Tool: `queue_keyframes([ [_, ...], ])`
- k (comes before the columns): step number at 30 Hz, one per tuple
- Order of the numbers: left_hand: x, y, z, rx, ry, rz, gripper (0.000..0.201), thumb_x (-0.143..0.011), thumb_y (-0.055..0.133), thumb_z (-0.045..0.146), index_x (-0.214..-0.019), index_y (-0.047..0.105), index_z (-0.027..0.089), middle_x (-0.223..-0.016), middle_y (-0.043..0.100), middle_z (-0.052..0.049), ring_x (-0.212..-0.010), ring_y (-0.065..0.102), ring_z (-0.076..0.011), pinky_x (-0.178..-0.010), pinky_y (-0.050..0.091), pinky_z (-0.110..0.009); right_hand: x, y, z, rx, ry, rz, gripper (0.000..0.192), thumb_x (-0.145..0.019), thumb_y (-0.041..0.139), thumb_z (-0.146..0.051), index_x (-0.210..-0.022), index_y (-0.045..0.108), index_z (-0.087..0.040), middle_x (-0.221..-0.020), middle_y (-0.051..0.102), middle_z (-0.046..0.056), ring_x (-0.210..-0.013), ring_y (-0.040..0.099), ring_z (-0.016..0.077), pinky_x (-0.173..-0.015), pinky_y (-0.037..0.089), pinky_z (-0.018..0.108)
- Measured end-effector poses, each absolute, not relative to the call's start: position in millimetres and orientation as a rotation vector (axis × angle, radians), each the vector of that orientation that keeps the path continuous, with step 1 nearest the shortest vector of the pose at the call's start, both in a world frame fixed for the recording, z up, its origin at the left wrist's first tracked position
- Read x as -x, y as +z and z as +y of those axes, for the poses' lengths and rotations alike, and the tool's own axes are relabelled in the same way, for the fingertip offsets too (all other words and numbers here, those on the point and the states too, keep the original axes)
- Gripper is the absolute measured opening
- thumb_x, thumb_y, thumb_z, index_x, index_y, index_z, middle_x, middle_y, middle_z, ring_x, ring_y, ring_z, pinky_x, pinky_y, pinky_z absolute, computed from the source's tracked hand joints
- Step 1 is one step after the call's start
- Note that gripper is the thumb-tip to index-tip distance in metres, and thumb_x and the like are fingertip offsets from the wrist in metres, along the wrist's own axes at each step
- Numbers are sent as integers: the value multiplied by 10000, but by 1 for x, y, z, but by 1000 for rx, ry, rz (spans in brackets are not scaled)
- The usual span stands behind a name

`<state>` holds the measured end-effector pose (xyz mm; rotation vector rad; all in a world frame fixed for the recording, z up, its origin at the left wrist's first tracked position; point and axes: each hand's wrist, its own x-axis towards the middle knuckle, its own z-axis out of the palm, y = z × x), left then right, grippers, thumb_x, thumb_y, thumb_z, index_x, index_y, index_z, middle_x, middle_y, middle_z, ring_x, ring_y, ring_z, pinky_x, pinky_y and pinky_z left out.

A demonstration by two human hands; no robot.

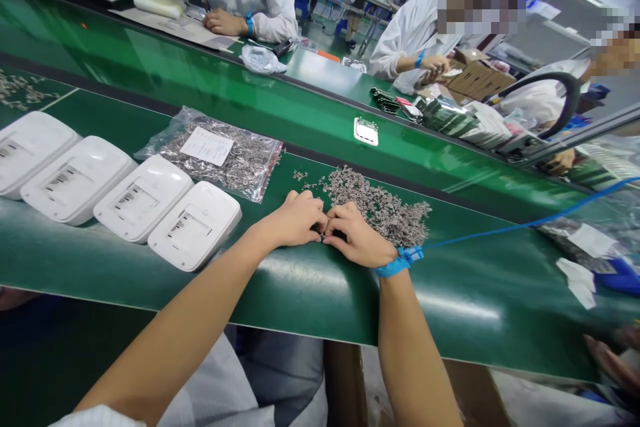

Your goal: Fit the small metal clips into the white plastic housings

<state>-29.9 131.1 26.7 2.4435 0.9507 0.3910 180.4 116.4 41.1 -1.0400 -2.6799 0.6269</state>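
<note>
My left hand (299, 219) and my right hand (356, 235) meet over the green bench (310, 300), fingertips pinched together. Between them shows a small dark metallic piece (323, 237), too small to name and mostly covered by the fingers. Just beyond the hands spreads a pile of small silvery metal parts (380, 203), with a few strays at its left end. A blue wrist strap (395, 267) circles my right wrist, its cord running off to the right. Left of my hands lies a clear zip bag (215, 150) full of similar parts, with a white label on top.
Several white plastic housings (195, 225) stand in a row at the left. Behind the bench runs a green conveyor belt (310, 120) carrying a white-framed circuit board (366, 131). Co-workers in white coats sit across it. Another labelled bag (593, 240) lies at the right.
</note>
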Motion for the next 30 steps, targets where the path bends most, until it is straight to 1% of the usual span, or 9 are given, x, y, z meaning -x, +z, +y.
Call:
queue_keyframes([
  [5,26,27,129,-2444,396,1000,127,-869,662,204,-744,681,205,-899,600,-31,-989,458,-230,-766,213,-378,-180,39,117,1035,646,-2650,146,-954,544,-208,-810,559,-197,-950,559,72,-926,423,230,-862,397,427],
  [8,24,30,128,-2449,394,1039,80,-869,673,231,-798,676,196,-908,602,-37,-994,470,-233,-756,207,-378,-183,39,119,1022,671,-2600,156,-970,514,-194,-815,531,-197,-925,571,62,-919,436,223,-874,386,424],
  [11,22,30,125,-2469,385,1023,38,-885,661,235,-877,697,224,-935,611,-33,-1022,470,-236,-760,206,-381,-190,42,119,1041,657,-2553,154,-950,600,-287,-834,544,-203,-881,579,48,-898,450,219,-851,386,408],
  [14,19,28,123,-2498,387,972,99,-905,623,220,-828,684,210,-943,619,-32,-1030,470,-234,-761,208,-386,-194,44,119,1057,618,-2562,281,-849,736,-434,-857,570,-207,-890,584,52,-904,453,231,-834,389,406],
  [17,18,27,122,-2530,404,964,89,-894,597,185,-816,639,171,-955,618,-49,-1028,474,-237,-762,217,-385,-193,42,120,1086,571,-2611,343,-796,776,-465,-863,563,-204,-897,582,57,-893,449,237,-825,392,409],
  [21,19,29,122,-2546,525,952,92,-906,529,144,-852,601,159,-997,610,-64,-1027,491,-228,-799,244,-380,-189,38,120,1110,542,-2606,246,-842,726,-372,-872,553,-199,-874,588,56,-874,454,231,-794,406,389],
  [25,22,34,124,-2417,696,942,117,-917,478,132,-859,571,173,-940,619,-26,-950,537,-187,-840,265,-364,-189,39,119,1111,592,-2433,92,-916,618,-289,-902,593,-202,-876,627,48,-853,538,204,-760,438,351],
  [27,23,37,125,-2344,773,956,110,-916,476,144,-852,558,180,-883,615,-2,-887,549,-169,-857,276,-360,-189,41,118,1148,628,-2330,78,-920,612,-282,-907,625,-206,-869,647,40,-802,572,182,-718,447,325],
  [30,24,39,126,-2243,883,961,97,-901,481,144,-847,550,188,-822,608,26,-820,557,-152,-875,295,-355,-189,44,117,1194,676,-2159,86,-899,655,-299,-906,660,-213,-841,670,22,-747,590,162,-679,456,301],
])
